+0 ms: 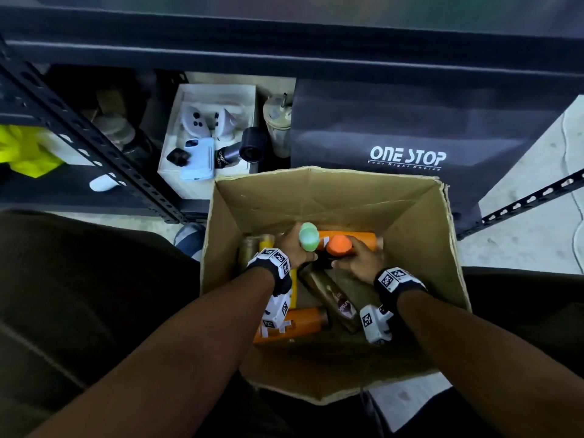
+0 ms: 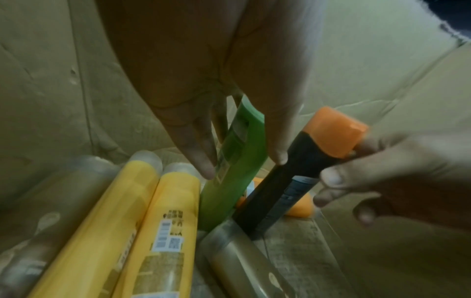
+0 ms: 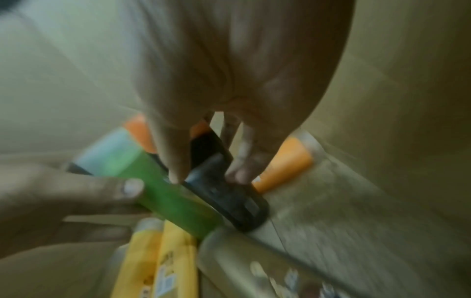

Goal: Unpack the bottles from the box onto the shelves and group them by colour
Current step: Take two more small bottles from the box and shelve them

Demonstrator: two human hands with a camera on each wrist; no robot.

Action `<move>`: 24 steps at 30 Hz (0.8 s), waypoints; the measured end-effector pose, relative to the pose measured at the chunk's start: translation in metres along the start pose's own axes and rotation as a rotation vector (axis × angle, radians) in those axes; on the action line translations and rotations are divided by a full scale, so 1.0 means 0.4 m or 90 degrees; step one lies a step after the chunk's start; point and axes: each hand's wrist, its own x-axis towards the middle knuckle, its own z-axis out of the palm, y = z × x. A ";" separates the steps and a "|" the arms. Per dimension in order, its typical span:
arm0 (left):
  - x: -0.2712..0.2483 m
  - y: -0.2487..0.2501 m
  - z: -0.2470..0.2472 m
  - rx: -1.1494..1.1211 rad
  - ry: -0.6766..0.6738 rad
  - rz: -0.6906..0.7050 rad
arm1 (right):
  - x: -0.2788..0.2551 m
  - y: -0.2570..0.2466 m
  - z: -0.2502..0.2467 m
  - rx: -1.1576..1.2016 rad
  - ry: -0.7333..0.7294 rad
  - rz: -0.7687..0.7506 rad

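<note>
Both hands are inside the open cardboard box [image 1: 420, 248]. My left hand [image 1: 295, 246] grips an upright green bottle [image 1: 308, 237] [image 2: 234, 181] between thumb and fingers. My right hand [image 1: 357, 257] grips a black bottle with an orange cap [image 1: 338, 245] [image 2: 288, 181] right beside the green one; both bottles stand tilted with their bases near the box floor. Two yellow bottles [image 2: 142, 231], several brown bottles [image 1: 335, 301] and orange bottles [image 1: 294, 324] lie flat in the box. The right wrist view is blurred but shows the black bottle [image 3: 224, 185] between my fingers.
A dark metal shelf rack [image 1: 94, 143] stands behind the box, its lower level holding a white tray [image 1: 177, 172] of gadgets and a phone, a plastic cup [image 1: 278, 124] and a dark "ONE STOP" bag [image 1: 407, 137]. Pale floor [image 1: 537, 241] lies to the right.
</note>
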 end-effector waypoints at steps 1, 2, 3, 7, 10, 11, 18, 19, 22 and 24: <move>0.001 -0.003 0.004 -0.002 0.004 0.000 | 0.005 0.010 0.009 0.002 0.005 0.004; 0.002 -0.007 0.008 -0.004 0.007 -0.001 | 0.010 0.019 0.016 0.000 0.009 0.009; 0.004 -0.011 0.012 -0.007 0.010 -0.002 | 0.016 0.025 0.022 0.001 0.014 0.014; 0.006 -0.027 0.029 -0.022 0.013 -0.002 | 0.039 0.042 0.038 0.016 0.031 0.002; 0.002 -0.026 0.030 -0.054 0.014 -0.003 | 0.040 0.044 0.038 0.018 0.028 -0.020; -0.001 -0.024 0.028 -0.069 0.011 -0.006 | 0.035 0.043 0.038 0.009 0.026 -0.027; -0.038 0.018 -0.018 -0.114 0.033 -0.003 | -0.015 0.009 0.032 -0.003 0.037 -0.084; -0.045 0.029 -0.029 -0.116 0.035 0.005 | -0.027 -0.004 0.031 0.003 0.040 -0.095; -0.068 0.065 -0.063 -0.116 0.045 0.037 | -0.058 -0.041 0.025 0.009 0.062 -0.132; -0.089 0.083 -0.086 -0.107 0.064 0.050 | -0.076 -0.065 0.022 0.015 0.080 -0.147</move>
